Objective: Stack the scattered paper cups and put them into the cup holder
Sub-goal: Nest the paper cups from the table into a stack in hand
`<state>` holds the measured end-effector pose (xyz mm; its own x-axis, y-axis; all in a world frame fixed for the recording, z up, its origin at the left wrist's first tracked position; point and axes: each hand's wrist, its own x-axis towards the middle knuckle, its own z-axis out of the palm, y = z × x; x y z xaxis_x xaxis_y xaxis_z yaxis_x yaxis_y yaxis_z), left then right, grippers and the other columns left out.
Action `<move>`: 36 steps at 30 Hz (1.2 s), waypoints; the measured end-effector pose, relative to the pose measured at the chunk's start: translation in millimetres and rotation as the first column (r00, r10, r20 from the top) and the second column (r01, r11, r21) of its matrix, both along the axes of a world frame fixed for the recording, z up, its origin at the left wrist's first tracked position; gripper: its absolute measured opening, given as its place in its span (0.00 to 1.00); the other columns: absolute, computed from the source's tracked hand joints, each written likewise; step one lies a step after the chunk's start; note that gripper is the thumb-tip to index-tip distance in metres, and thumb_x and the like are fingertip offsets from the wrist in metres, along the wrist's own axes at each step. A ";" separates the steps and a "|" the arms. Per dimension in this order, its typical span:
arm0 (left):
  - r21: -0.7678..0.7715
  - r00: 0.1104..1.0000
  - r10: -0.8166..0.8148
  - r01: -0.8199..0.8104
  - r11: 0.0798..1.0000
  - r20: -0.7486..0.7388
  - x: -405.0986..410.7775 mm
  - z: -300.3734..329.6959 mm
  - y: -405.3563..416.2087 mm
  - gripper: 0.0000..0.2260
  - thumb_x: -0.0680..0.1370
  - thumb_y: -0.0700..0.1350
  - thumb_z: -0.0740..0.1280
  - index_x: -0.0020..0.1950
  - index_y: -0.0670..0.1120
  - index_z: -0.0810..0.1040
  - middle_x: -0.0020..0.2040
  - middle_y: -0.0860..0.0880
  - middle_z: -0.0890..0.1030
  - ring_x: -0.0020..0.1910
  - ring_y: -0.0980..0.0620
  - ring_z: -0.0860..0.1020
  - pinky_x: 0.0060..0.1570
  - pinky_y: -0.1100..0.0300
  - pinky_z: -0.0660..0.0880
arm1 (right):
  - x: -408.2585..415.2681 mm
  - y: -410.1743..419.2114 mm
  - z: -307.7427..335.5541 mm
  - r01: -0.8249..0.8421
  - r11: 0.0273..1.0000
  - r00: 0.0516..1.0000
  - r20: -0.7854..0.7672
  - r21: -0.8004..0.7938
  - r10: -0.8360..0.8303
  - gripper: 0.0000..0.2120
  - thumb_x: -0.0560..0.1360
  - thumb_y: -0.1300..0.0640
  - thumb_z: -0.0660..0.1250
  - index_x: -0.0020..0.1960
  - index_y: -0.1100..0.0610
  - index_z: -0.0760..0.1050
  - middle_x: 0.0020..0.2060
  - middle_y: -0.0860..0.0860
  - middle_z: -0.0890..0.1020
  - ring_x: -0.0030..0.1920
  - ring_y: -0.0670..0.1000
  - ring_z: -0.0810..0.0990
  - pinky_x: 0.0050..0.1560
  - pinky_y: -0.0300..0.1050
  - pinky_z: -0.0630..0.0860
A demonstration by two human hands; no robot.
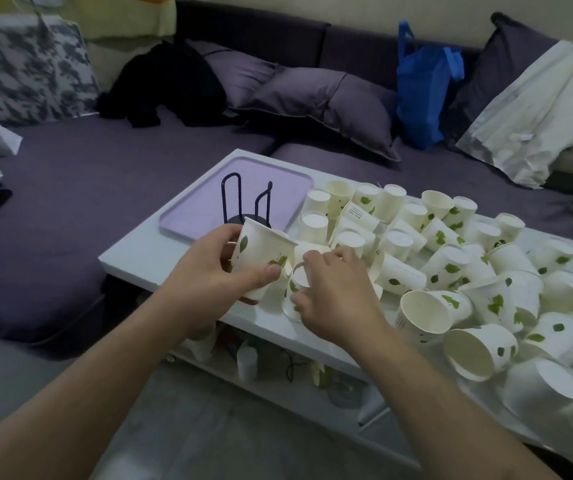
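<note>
Mid-frame, the right hand (333, 292) curls its fingers round a cup (295, 289) on the white surface (146, 251); the left hand (208, 282) grips another cup (260, 251). Right: scattered cups (451, 268). Beyond, upper centre, the holder (247, 206) stands on a tray (195, 209).

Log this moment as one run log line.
left hand: grips upright cup | right hand: grips inverted cup | cup holder: empty, on purple tray

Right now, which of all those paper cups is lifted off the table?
The leaf-printed cup gripped in the left hand, held before the black wire holder; the rest lie scattered.
</note>
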<state>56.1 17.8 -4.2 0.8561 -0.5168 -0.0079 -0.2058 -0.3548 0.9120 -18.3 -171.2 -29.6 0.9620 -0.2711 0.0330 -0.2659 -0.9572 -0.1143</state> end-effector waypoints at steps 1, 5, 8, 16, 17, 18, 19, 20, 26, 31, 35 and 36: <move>0.005 1.000 -0.002 0.002 1.000 0.006 -0.2 -0.5 1.0 0.28 0.71 0.57 0.79 0.68 0.58 0.73 0.59 0.56 0.83 0.57 0.51 0.83 0.56 0.51 0.84 | 0.2 0.9 -1.6 -0.007 1.000 1.000 0.003 -0.012 0.007 0.20 0.79 0.44 0.68 0.68 0.51 0.70 0.63 0.50 0.80 0.66 0.56 0.68 0.67 0.53 0.69; -0.025 1.000 -0.004 0.004 1.000 -0.010 0.7 0.0 8.4 0.34 0.65 0.63 0.77 0.69 0.56 0.74 0.59 0.55 0.84 0.57 0.50 0.84 0.55 0.49 0.85 | -6.8 0.4 8.1 -0.009 0.993 1.000 0.011 0.115 0.007 0.25 0.78 0.45 0.72 0.72 0.47 0.70 0.65 0.47 0.79 0.67 0.54 0.69 0.67 0.52 0.71; -0.072 1.000 -0.007 0.005 0.997 -0.026 3.1 0.9 12.2 0.35 0.65 0.61 0.77 0.70 0.54 0.75 0.58 0.52 0.85 0.55 0.49 0.86 0.50 0.49 0.87 | -22.2 -11.2 29.8 0.013 0.918 0.993 0.104 0.397 -0.059 0.28 0.76 0.42 0.75 0.73 0.41 0.71 0.64 0.44 0.77 0.62 0.49 0.75 0.59 0.49 0.76; -0.062 0.995 -0.096 0.095 0.993 -0.013 -15.4 -0.5 0.2 0.29 0.70 0.55 0.79 0.68 0.56 0.75 0.57 0.55 0.84 0.52 0.55 0.85 0.44 0.60 0.85 | -48.7 -53.2 39.9 -0.091 0.269 0.883 0.203 0.959 -0.424 0.23 0.73 0.54 0.82 0.62 0.57 0.76 0.61 0.58 0.82 0.49 0.60 0.89 0.54 0.63 0.85; -0.050 0.993 -0.121 0.121 0.991 0.002 -18.9 -2.8 -1.9 0.28 0.71 0.53 0.80 0.68 0.58 0.75 0.56 0.56 0.84 0.52 0.58 0.84 0.45 0.60 0.85 | -49.7 -54.4 37.7 -0.119 0.216 0.896 0.198 0.969 -0.397 0.27 0.70 0.55 0.83 0.64 0.56 0.75 0.62 0.58 0.82 0.52 0.60 0.89 0.57 0.63 0.85; -0.028 0.990 -0.139 0.139 0.990 0.025 -22.7 -5.1 -4.2 0.27 0.72 0.52 0.80 0.69 0.60 0.75 0.56 0.58 0.83 0.53 0.59 0.84 0.46 0.59 0.85 | -50.9 -54.1 36.6 -0.128 0.233 0.916 0.205 0.964 -0.345 0.30 0.68 0.54 0.83 0.66 0.53 0.75 0.61 0.56 0.81 0.55 0.59 0.88 0.58 0.60 0.85; 0.003 0.987 -0.150 0.150 0.989 0.062 -26.1 -7.6 -6.6 0.28 0.73 0.53 0.81 0.70 0.62 0.74 0.56 0.61 0.83 0.54 0.60 0.83 0.49 0.58 0.85 | -52.5 -52.1 36.2 -0.123 0.306 0.939 0.211 0.944 -0.273 0.31 0.66 0.52 0.82 0.67 0.48 0.75 0.60 0.52 0.82 0.56 0.56 0.87 0.58 0.55 0.85; 0.037 0.982 -0.161 0.158 0.987 0.103 -29.4 -9.7 -9.0 0.29 0.73 0.54 0.80 0.71 0.63 0.74 0.56 0.64 0.82 0.55 0.62 0.82 0.51 0.58 0.84 | -54.6 -48.7 36.7 -0.119 0.398 0.958 0.210 0.910 -0.195 0.33 0.66 0.51 0.80 0.68 0.44 0.75 0.59 0.48 0.82 0.56 0.52 0.86 0.55 0.48 0.84; 0.131 0.949 -0.229 0.204 0.970 0.219 -37.1 -15.0 -16.9 0.32 0.73 0.54 0.80 0.73 0.65 0.71 0.59 0.67 0.80 0.58 0.60 0.80 0.56 0.58 0.84 | -61.5 -38.6 38.5 -0.213 0.591 0.963 0.270 0.778 -0.008 0.36 0.76 0.57 0.78 0.77 0.37 0.67 0.63 0.34 0.78 0.58 0.37 0.79 0.51 0.32 0.79; 0.139 0.953 -0.228 0.203 0.969 0.200 -36.0 -18.2 -16.4 0.29 0.73 0.54 0.80 0.69 0.67 0.72 0.56 0.71 0.78 0.56 0.68 0.78 0.54 0.58 0.84 | -59.8 -41.6 39.0 -0.250 0.580 0.925 0.368 0.775 -0.093 0.32 0.74 0.54 0.81 0.73 0.39 0.72 0.62 0.41 0.80 0.60 0.41 0.80 0.56 0.38 0.81; 0.137 0.972 -0.183 0.163 0.977 0.148 -33.0 -20.0 -15.7 0.28 0.72 0.55 0.80 0.68 0.65 0.71 0.54 0.67 0.80 0.54 0.62 0.81 0.53 0.56 0.84 | -56.3 -48.9 39.2 -0.298 0.422 0.833 0.449 0.856 -0.322 0.27 0.72 0.57 0.82 0.67 0.44 0.75 0.58 0.47 0.83 0.56 0.48 0.84 0.50 0.43 0.83; 0.139 0.974 -0.176 0.157 0.978 0.140 -32.2 -20.5 -15.6 0.28 0.72 0.56 0.80 0.68 0.65 0.71 0.56 0.66 0.80 0.54 0.60 0.81 0.53 0.55 0.85 | -55.8 -50.6 38.8 -0.306 0.380 0.822 0.444 0.873 -0.357 0.28 0.72 0.55 0.83 0.67 0.44 0.75 0.58 0.47 0.84 0.56 0.50 0.85 0.51 0.45 0.83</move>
